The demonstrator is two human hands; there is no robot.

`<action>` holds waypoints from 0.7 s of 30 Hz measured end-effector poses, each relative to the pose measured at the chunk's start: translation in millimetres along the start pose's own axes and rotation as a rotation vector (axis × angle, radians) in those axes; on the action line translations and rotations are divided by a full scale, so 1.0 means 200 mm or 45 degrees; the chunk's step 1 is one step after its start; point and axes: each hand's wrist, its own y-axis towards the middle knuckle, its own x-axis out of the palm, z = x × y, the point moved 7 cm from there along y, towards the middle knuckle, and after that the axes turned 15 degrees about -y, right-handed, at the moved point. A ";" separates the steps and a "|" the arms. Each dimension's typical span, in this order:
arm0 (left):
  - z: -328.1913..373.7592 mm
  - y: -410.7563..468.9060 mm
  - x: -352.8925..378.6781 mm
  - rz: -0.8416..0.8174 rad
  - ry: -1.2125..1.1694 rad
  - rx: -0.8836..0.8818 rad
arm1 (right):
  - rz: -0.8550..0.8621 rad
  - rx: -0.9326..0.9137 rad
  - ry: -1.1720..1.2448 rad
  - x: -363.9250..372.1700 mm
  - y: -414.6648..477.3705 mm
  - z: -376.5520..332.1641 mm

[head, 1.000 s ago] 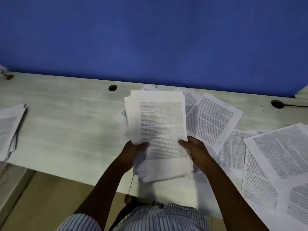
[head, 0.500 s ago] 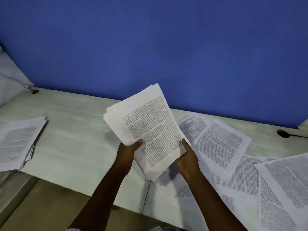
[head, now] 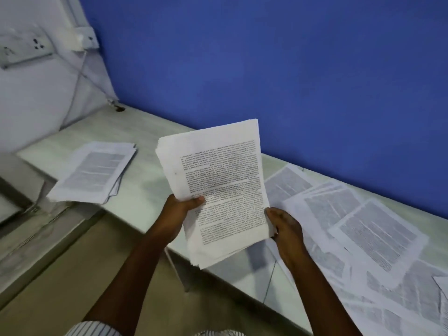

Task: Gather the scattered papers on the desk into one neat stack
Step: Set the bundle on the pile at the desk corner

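Blue wall (head: pixel 291 69): one, behind the desk along its far edge.
Desk (head: pixel 145 190): one, pale top, running from far left to near right.
Scattered sheets (head: pixel 373 234): printed pages lying flat and overlapping on the right part of the desk; at least five, exact count cannot be told.
Stack on desk (head: pixel 94 170): one, at the left end, edges uneven, well apart from the loose sheets.
Held sheaf (head: pixel 218 180): one, many printed pages, lifted off the desk, tilted, between the two hands.
Left hand (head: pixel 178 210): grips the sheaf's left edge, thumb (head: pixel 197 202) on the printed face, fingers hidden behind.
Right hand (head: pixel 284 226): fingers curled round the sheaf's lower right edge.
Socket strip (head: pixel 26 48): one, on the white side wall at upper left.
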 end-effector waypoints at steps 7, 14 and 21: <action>0.08 -0.14 -0.36 0.103 -0.124 -0.196 | -0.597 -0.156 -0.414 0.65 -0.22 -0.13; 0.08 -0.22 -0.66 0.029 -0.338 -0.322 | -0.531 -0.072 -0.279 0.93 -0.15 -0.06; 0.07 -0.09 -0.90 0.372 -0.066 -0.199 | -0.625 -0.083 -0.531 1.20 0.05 -0.07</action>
